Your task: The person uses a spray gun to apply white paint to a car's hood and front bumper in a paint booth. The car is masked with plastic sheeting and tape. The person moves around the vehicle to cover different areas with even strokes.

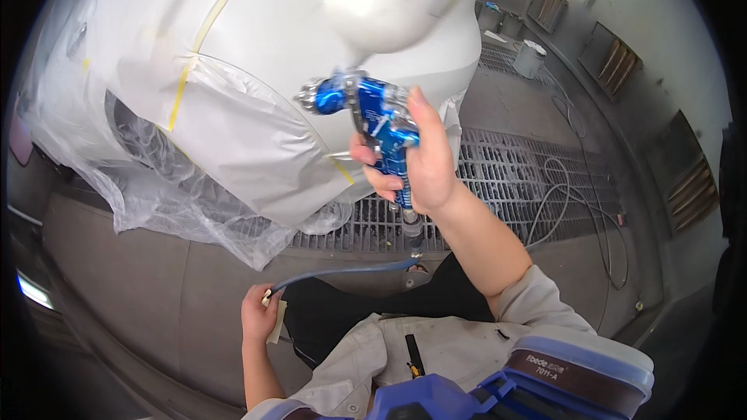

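Observation:
My right hand (432,159) is wrapped round the grip of a blue metallic spray gun (375,105), held up before a white car body (272,8). The gun's nozzle points left, and a rounded white paint cup (389,8) sits above it. A blue-grey air hose (334,271) runs from the base of the grip to my left hand (257,315), which is closed round it low on the left. A pale yellowish piece of paper or cloth (277,323) shows beside that hand. White masking paper (249,132) with yellow tape (180,93) covers part of the car.
Clear plastic film (179,210) hangs from the car to the floor. Metal floor grating (513,179) runs alongside, with loose hoses (568,190) on the right. A bucket (530,60) stands farther back. Vents (615,62) line the right wall. A respirator filter (580,369) fills the lower right.

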A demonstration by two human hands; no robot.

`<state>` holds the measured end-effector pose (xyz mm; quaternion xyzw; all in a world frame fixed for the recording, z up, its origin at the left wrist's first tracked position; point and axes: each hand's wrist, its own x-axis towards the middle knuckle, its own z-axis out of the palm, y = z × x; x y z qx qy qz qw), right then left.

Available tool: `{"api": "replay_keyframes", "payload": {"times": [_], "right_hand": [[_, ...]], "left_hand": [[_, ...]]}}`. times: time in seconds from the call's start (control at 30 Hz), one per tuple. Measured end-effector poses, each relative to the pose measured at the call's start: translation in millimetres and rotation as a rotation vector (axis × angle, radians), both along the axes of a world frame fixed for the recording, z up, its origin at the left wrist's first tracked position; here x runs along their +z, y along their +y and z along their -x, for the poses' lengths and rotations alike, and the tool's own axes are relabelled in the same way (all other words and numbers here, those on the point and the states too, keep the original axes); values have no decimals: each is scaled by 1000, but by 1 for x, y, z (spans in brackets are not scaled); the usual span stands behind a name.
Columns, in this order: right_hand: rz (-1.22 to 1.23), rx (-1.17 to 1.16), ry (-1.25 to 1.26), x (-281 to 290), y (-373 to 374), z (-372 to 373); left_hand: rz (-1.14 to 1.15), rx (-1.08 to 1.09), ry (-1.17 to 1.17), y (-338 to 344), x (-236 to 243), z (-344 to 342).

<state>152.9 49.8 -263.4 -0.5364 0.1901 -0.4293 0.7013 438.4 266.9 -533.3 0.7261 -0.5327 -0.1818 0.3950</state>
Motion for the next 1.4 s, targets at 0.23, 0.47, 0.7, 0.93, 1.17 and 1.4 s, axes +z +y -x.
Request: {"api": "replay_keyframes", "payload": {"times": [0.23, 0.47, 0.7, 0.93, 1.17, 1.4], "right_hand": [[139, -258, -30, 42, -15, 22], [100, -165, -66, 62, -16, 31], [161, -361, -6, 85, -28, 77], [307, -808, -132, 96, -38, 119], [235, -113, -169, 125, -57, 153], [307, -727, -37, 116, -96, 162]], "left_hand": [[-143, -40, 290, 5, -18, 22], [-384, 36, 167, -3, -76, 19], [-149, 195, -61, -32, -97, -16], [-253, 64, -134, -88, -52, -3], [-162, 82, -146, -96, -33, 0], [-180, -1, -128, -118, -25, 20]]}}
